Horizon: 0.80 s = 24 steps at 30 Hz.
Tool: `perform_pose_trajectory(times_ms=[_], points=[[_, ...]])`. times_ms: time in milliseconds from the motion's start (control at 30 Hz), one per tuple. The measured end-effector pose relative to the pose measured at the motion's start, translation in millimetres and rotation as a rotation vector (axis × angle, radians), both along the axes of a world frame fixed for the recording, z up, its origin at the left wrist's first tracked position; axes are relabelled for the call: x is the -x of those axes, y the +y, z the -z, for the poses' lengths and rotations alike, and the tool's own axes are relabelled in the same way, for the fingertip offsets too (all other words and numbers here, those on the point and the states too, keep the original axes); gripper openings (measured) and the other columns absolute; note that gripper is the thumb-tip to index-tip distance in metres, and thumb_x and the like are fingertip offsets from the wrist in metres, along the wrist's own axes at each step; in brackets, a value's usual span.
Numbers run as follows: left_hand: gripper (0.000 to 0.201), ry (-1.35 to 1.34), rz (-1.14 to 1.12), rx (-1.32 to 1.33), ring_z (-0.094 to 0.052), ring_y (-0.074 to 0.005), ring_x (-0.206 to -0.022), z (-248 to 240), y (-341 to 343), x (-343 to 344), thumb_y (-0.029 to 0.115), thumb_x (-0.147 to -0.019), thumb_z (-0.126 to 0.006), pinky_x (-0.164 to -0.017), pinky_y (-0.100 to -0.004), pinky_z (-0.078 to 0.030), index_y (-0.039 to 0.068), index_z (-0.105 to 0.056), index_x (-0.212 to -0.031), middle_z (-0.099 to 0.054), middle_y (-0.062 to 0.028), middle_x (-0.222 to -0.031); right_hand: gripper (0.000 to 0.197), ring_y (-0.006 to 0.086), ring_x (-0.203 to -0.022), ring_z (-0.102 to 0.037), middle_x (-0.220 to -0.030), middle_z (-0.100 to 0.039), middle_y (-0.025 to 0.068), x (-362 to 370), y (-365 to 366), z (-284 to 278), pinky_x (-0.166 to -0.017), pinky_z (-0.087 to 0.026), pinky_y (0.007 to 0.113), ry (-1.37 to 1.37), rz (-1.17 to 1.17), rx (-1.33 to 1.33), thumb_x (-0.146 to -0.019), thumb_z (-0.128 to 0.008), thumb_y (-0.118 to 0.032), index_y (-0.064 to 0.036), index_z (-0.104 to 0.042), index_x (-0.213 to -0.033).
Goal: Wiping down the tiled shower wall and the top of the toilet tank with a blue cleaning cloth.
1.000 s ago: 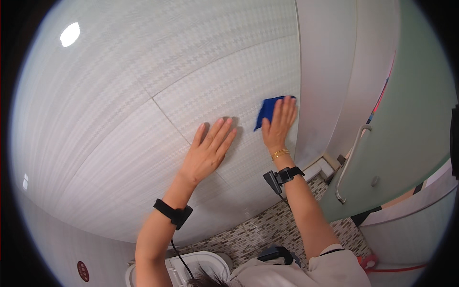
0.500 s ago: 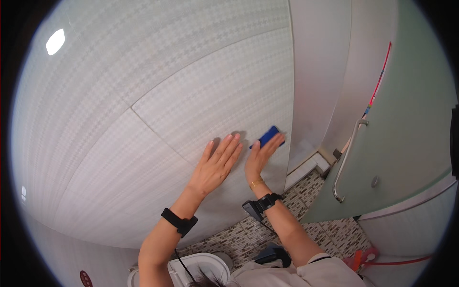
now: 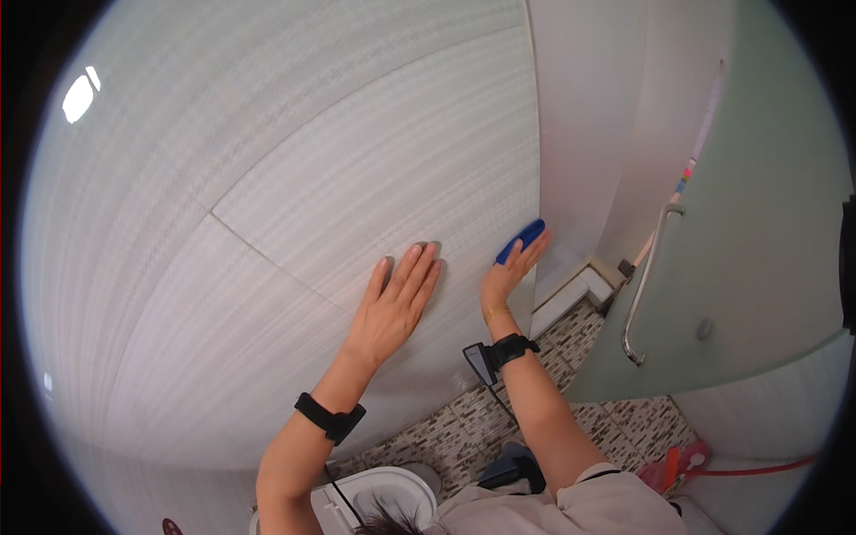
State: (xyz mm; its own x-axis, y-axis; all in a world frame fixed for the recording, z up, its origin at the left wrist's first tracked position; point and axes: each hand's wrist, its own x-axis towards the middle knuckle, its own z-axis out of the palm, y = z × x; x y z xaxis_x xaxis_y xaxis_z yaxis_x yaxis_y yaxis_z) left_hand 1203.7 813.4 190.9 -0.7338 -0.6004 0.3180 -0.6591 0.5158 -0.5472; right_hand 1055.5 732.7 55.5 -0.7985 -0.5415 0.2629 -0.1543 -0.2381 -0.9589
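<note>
My left hand [image 3: 392, 308] lies open and flat against the pale patterned wall tiles [image 3: 374, 160], fingers a little apart, holding nothing. To its right, my right hand [image 3: 508, 278] holds a blue sponge [image 3: 522, 241] close against the same wall, near the vertical edge where the tiles meet a plain panel. The thumb shows on the near side of the sponge and the fingers lie over its right end. Its underside is hidden. Black straps with small devices circle both wrists.
A frosted glass door [image 3: 749, 267] with a metal handle [image 3: 651, 285] stands at the right. Below are a white toilet [image 3: 388, 486], a mosaic floor [image 3: 553, 379] and a dark bin-like object [image 3: 513, 468]. A red-orange item [image 3: 673, 468] is at lower right.
My right hand has moved the sponge up and right, to the wall's vertical edge, and tilted it. The left hand stays flat on the wall. The view has shifted slightly.
</note>
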Motion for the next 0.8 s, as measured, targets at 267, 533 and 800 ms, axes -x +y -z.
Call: perform_pose_trajectory(times_ms=[267, 533, 800], points=[[0.048, -0.057, -0.074, -0.084, -0.028, -0.0205, -0.126, 12, 28, -60, 0.015, -0.078, -0.052, -0.1, -0.043, -0.022, 0.011, -0.041, -0.125, -0.032, -0.0052, -0.136, 0.074, 0.0339, -0.13, 0.008, -0.14, 0.01, 0.0206, -102, 57, 5, -0.104, -0.002, 0.045, -0.158, -0.239, -0.109, -0.088, -0.026, -0.051, -0.0038, 0.005, -0.136], [0.057, 0.078, -0.122, 0.043, -0.024, -0.0334, -0.126, -6, 50, -91, 0.042, -0.084, -0.042, -0.102, -0.0514, -0.009, 0.005, -0.038, -0.126, -0.031, -0.015, -0.135, 0.059, 0.0385, -0.13, 0.001, -0.142, -0.002, 0.0174, -173, 88, -31, -0.099, -0.009, 0.057, 0.753, -0.363, 0.371, -0.083, -0.047, -0.035, -0.0155, -0.025, -0.134], [0.062, 0.322, -0.253, 0.038, -0.023, -0.0364, -0.126, 51, 72, -118, 0.031, -0.077, -0.056, -0.098, -0.0575, -0.013, 0.002, -0.032, -0.128, -0.028, -0.0189, -0.135, 0.047, 0.0265, -0.13, -0.012, -0.14, -0.023, 0.0049, -142, 65, -20, -0.101, -0.007, 0.053, 1.179, -0.316, 0.613, -0.081, -0.047, -0.031, -0.0199, -0.04, -0.127]])
